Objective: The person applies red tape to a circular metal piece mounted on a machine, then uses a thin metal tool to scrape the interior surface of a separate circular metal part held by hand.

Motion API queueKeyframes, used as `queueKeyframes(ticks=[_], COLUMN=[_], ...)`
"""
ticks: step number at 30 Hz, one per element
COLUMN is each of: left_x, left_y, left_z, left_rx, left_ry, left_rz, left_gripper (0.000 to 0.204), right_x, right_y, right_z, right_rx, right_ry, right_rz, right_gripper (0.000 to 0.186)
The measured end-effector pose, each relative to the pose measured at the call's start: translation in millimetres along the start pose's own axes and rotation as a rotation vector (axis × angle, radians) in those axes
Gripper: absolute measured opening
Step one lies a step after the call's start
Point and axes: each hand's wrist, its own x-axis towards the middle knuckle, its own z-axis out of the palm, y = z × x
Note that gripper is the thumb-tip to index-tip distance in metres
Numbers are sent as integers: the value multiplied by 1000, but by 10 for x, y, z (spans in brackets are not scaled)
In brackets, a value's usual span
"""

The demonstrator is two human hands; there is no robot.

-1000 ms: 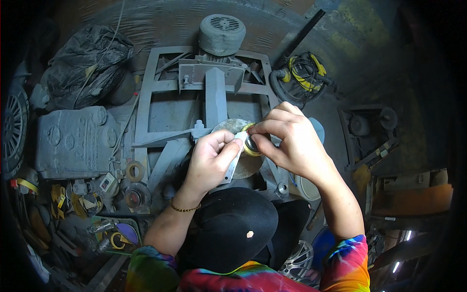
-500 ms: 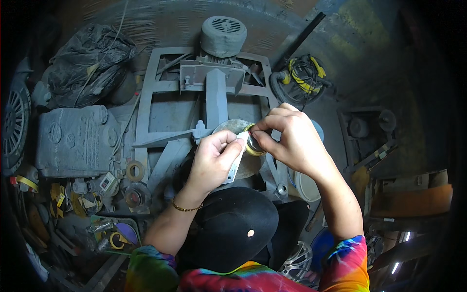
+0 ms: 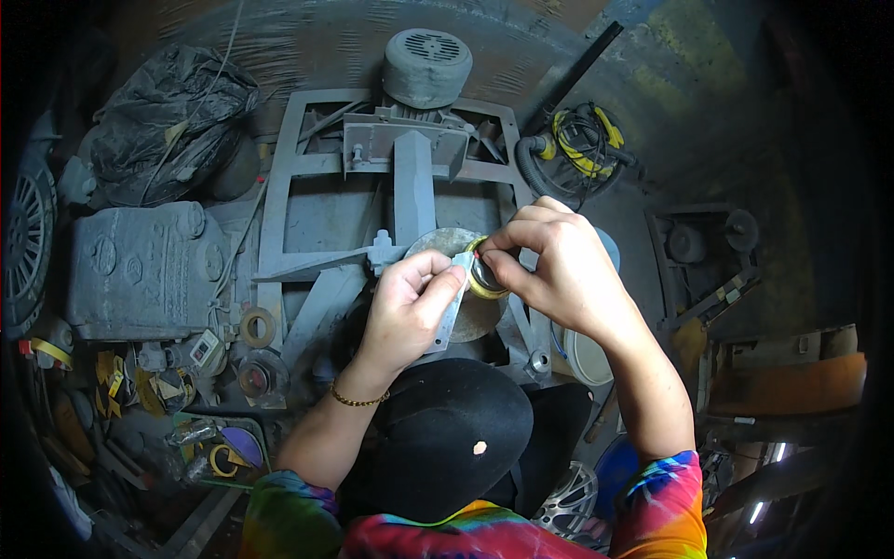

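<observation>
In the head view my left hand is closed on a narrow light strip that slants up to a yellow-rimmed ring with a darker, shiny inside. My right hand pinches at the right side of this ring, with a small red bit near the fingertips; just what the fingertips grip is partly hidden. The strip's upper end meets the ring's left side. Behind both hands is a round metal disc at the middle of a grey frame.
A grey steel frame carries a motor. Around it are a black bag, a grey tank, a black-and-yellow hose, a white bucket and tape rolls. My knee is below my hands.
My hands stay almost in place at the ring and strip. The right hand's fingertips have shifted very slightly.
</observation>
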Motion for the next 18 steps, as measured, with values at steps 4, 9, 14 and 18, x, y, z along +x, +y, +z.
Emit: queueKeyframes(ticks=[4, 9, 14, 18], left_x=[5, 6, 6, 16], left_y=[17, 64, 106, 105], left_z=[-3, -30, -15, -16], left_rx=[7, 44, 44, 55], left_ry=[4, -25, -25, -34], left_rz=[-8, -69, -72, -80], left_gripper=[17, 15, 16, 16], right_x=[0, -4, -4, 14], right_y=[1, 10, -3, -37], right_z=[1, 6, 2, 14], right_rx=[-3, -3, -13, -62], right_ry=[-10, -6, -7, -17], right_rz=[5, 0, 3, 21], right_gripper=[12, 12, 12, 13])
